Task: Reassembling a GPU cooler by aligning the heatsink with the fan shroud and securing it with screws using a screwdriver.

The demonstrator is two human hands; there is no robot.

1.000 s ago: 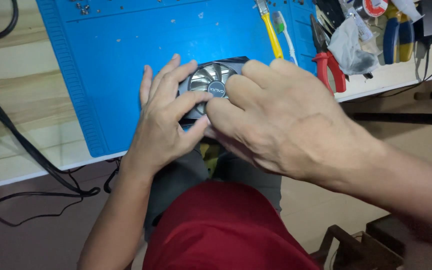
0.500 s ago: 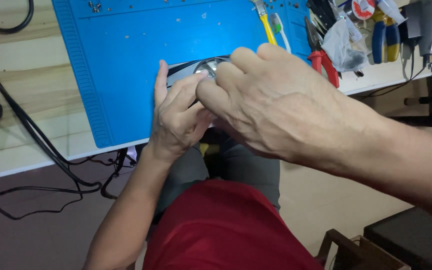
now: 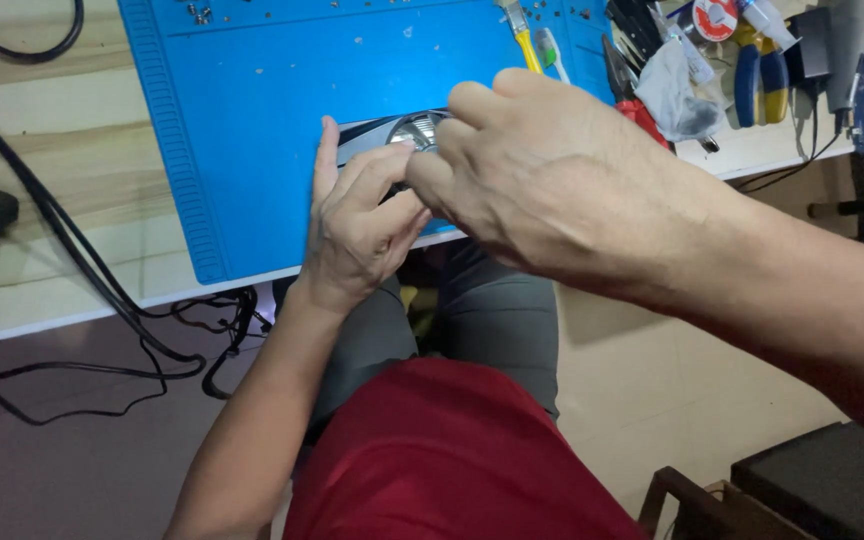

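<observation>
- Head view, the only one I have. Fan unit [image 3: 392, 135] sits centre frame, near the lower edge of the blue mat [image 3: 252, 120], mostly covered by both hands. Only a dark housing strip and a slice of silver-grey blades show.
- My left hand [image 3: 357, 225] comes in from lower centre, palm down. Fingers together, lying flat across the left part of the fan, index along its left edge. Pressing on it, not clamped round it.
- My right hand [image 3: 542, 170] enters from the right, higher and closer to the camera. Fingers bunched at the fan hub. Can't tell if they pinch anything; the tips are hidden behind the knuckles.
- Key relation: fan lies directly under and just up-frame of both sets of fingertips. Long axis of the visible housing runs roughly left-right, tilted slightly up to the right. Left hand is the one in flat contact; right sits over the hub.
- Upper right of frame, tool clutter: yellow-handled tool [image 3: 524, 45], red-handled pliers [image 3: 637, 105], blue-and-yellow pliers [image 3: 757, 65], crumpled clear plastic bag [image 3: 677, 90], round red-and-white spool [image 3: 717, 18]. All well apart from the fan.
- Upper left of the mat: small loose screws [image 3: 197, 12].
- Left edge: black cables [image 3: 72, 260] run across the pale wooden desk [image 3: 52, 140] and hang over its front edge.
</observation>
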